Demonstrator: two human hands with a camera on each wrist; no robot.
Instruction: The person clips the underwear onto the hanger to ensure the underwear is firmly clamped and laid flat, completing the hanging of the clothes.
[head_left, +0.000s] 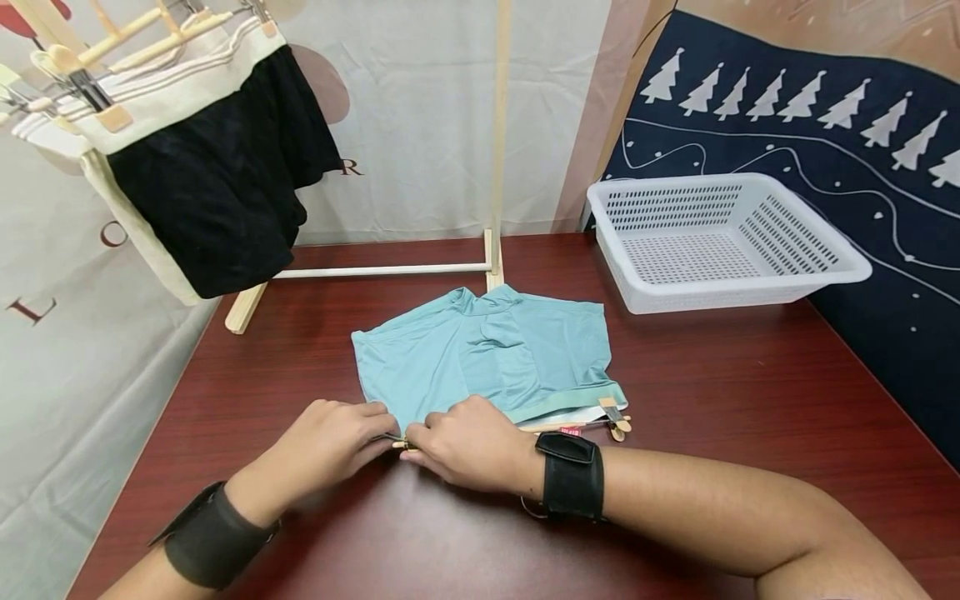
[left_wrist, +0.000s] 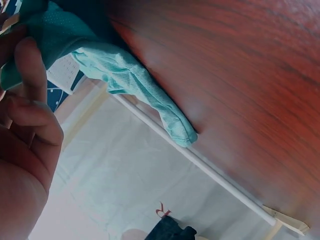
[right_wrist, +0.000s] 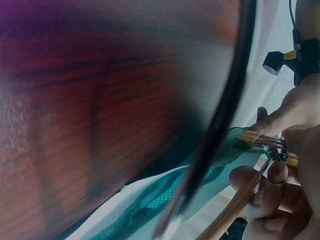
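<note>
Both hands work a wooden clip hanger (head_left: pixel 592 423) at the teal shorts' (head_left: pixel 487 350) waistband: left hand (head_left: pixel 330 446) and right hand (head_left: pixel 468 442) each pinch its clip (right_wrist: pixel 272 145) in a narrow grip on the table (head_left: pixel 712 392).

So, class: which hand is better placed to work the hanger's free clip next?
Probably the right hand: the free clip lies on its side, past the wrist. The left hand sits at the hanger's other end.

bare table (head_left: pixel 712 383) right, basket (head_left: pixel 720 242) and rack (head_left: pixel 382 270) behind
</note>
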